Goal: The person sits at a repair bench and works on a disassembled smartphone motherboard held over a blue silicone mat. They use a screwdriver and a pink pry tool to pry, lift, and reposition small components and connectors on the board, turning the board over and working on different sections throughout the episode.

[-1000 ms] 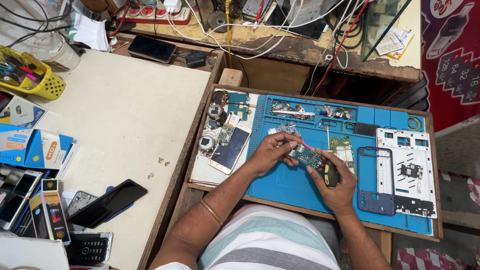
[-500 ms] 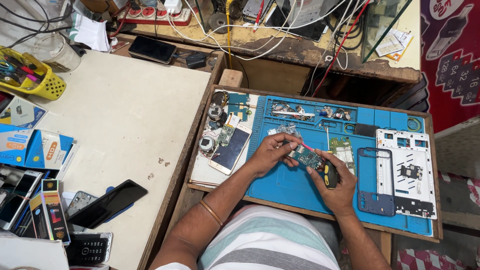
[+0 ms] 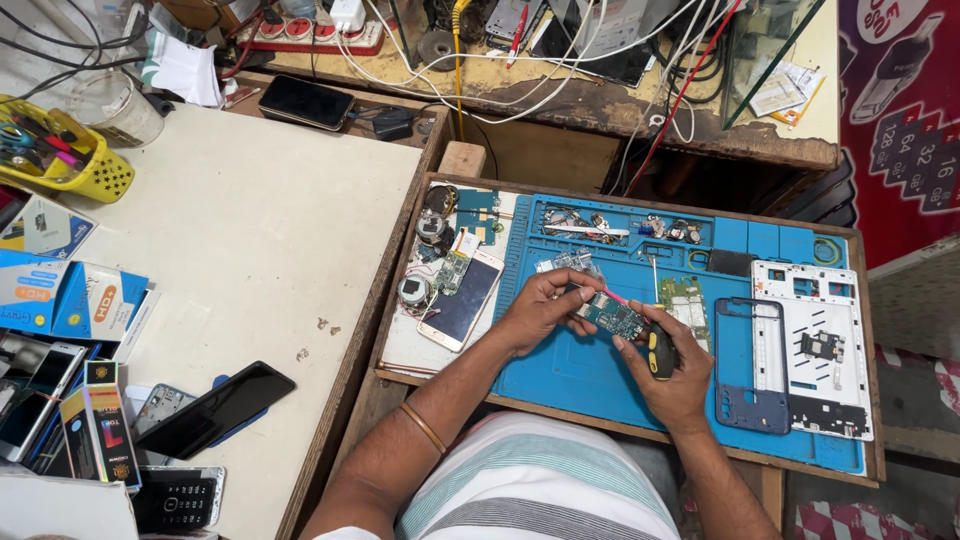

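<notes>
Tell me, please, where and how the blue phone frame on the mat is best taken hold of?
Probably by one long side rail of the blue phone frame, pinched from above. It lies flat on the blue mat, and its open middle lets a finger reach inside the rail. The left rail looks easier to reach: the white frame lies close against the right one.

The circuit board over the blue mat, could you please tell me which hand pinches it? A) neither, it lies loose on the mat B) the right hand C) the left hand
C: the left hand pinches the circuit board in its fingers, while the right hand grips a black-and-yellow screwdriver against it over the blue mat.
</notes>
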